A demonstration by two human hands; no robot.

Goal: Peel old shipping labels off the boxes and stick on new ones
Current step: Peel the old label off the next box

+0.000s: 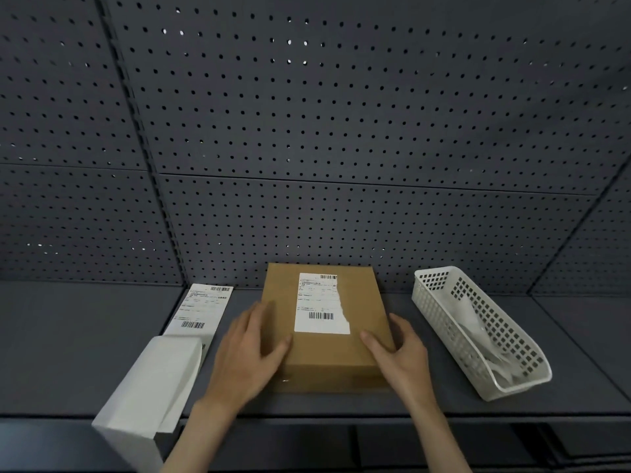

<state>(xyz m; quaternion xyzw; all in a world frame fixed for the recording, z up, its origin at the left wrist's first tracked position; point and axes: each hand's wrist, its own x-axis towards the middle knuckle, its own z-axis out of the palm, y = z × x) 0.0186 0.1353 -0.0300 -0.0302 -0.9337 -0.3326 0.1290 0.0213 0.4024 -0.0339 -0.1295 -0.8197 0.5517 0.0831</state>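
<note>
Both hands frame the cardboard box without a closed grip: the left hand lies with fingers straight along the box's left edge and near corner, thumb resting on the top face, while the right hand rests relaxed and uncurled against the right edge. Neither pinches anything; the placement appears meant to square or steady the box before peeling. The box lies flat at the middle of the dark shelf, long side running away from the viewer. On its top sits the old label, whose right margin is torn ragged, so removal looks begun but unfinished. A fresh label sheet lies flat just left of the box, within reach for re-labelling; a white folded stack overlaps its near end. Right of the box, apart from it, a white perforated basket holds crumpled white scraps, probably peeled waste. Perforated panels back the shelf.
</note>
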